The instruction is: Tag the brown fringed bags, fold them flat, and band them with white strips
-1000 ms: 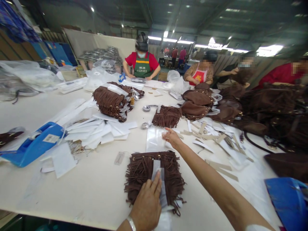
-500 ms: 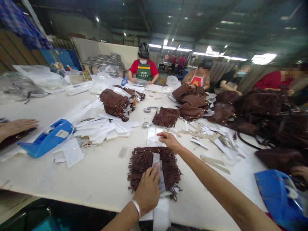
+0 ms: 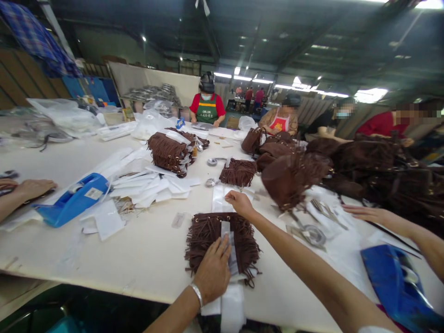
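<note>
A brown fringed bag lies flat on the table in front of me, with a row of metal eyelets along its far edge. My left hand presses flat on its middle, fingers stretched over a translucent strip. Just beyond the far edge, my right hand has thumb and fingertips pinched together; what they hold, if anything, is not clear. Under that hand a white plastic-like band shows past the bag. A similar white band comes out at the near side.
Blue tape dispensers stand left and right. White paper pieces lie left of centre. More fringed bags and a brown heap sit farther back. Other people's hands reach in from both sides.
At right, a brown bag has come forward over the scattered strips, blurred by motion, and another person's hand has reached in. My hands stay nearly in place; my right fingers look more closed.
</note>
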Demonstrator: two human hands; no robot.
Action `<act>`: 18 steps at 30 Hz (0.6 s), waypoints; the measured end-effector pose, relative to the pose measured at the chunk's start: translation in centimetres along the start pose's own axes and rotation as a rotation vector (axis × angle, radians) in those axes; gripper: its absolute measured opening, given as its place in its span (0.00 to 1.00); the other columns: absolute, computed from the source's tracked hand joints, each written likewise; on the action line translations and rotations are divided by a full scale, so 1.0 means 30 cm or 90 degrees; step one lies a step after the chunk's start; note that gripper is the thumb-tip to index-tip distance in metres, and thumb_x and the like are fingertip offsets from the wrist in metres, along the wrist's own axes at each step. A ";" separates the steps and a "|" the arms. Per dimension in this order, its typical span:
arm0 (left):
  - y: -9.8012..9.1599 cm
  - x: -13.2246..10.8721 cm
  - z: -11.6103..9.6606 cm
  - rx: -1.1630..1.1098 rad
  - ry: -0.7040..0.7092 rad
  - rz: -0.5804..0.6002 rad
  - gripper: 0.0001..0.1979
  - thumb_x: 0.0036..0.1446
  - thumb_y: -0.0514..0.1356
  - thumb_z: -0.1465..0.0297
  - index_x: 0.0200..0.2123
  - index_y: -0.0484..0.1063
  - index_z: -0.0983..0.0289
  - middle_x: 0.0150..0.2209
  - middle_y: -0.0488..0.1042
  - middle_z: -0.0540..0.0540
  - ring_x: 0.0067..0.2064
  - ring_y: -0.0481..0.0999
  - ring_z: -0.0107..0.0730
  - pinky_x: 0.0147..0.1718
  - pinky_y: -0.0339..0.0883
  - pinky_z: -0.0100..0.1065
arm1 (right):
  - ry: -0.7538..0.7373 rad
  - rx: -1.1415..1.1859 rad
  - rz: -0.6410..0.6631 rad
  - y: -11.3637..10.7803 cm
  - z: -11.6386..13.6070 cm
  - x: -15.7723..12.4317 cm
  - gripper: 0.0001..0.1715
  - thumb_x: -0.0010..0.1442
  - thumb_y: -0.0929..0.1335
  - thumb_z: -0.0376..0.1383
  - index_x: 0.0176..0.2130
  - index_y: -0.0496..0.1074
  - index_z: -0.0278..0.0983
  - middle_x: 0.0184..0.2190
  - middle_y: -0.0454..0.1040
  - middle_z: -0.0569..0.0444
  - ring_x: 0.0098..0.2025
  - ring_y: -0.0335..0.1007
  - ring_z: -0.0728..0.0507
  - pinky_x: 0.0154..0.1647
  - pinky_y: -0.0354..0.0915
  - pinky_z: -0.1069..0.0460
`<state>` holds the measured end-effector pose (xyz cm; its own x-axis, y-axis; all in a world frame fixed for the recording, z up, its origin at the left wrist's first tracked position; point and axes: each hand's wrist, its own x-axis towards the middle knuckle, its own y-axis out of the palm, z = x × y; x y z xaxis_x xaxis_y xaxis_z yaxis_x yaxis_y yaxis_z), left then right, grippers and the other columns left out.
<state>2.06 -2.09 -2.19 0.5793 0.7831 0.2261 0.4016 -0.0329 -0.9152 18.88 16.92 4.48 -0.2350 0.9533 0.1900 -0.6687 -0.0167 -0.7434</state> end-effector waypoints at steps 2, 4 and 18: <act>0.004 -0.006 0.000 0.010 0.001 -0.006 0.32 0.56 0.53 0.72 0.65 0.54 0.67 0.70 0.38 0.60 0.70 0.42 0.48 0.65 0.47 0.48 | -0.020 -0.009 0.019 0.007 -0.005 0.061 0.04 0.57 0.68 0.34 0.33 0.74 0.37 0.26 0.75 0.56 0.30 0.67 0.48 0.32 0.57 0.55; 0.017 -0.013 -0.002 0.028 -0.003 -0.017 0.31 0.58 0.53 0.70 0.65 0.54 0.66 0.70 0.37 0.59 0.70 0.41 0.49 0.65 0.47 0.47 | -0.044 -0.014 0.044 0.018 -0.010 0.122 0.03 0.56 0.68 0.32 0.32 0.74 0.37 0.26 0.75 0.57 0.30 0.68 0.48 0.32 0.57 0.56; 0.165 -0.002 0.021 0.268 0.049 -0.167 0.27 0.60 0.54 0.65 0.61 0.61 0.68 0.68 0.50 0.66 0.66 0.54 0.58 0.62 0.47 0.52 | -0.066 0.155 0.217 0.206 -0.100 0.367 0.04 0.55 0.65 0.28 0.31 0.70 0.35 0.24 0.74 0.58 0.27 0.70 0.50 0.31 0.64 0.56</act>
<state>3.56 -1.92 -6.95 0.5535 0.6832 0.4764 0.2294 0.4249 -0.8757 14.27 28.21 0.05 -0.5325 0.8458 0.0326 -0.6846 -0.4076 -0.6043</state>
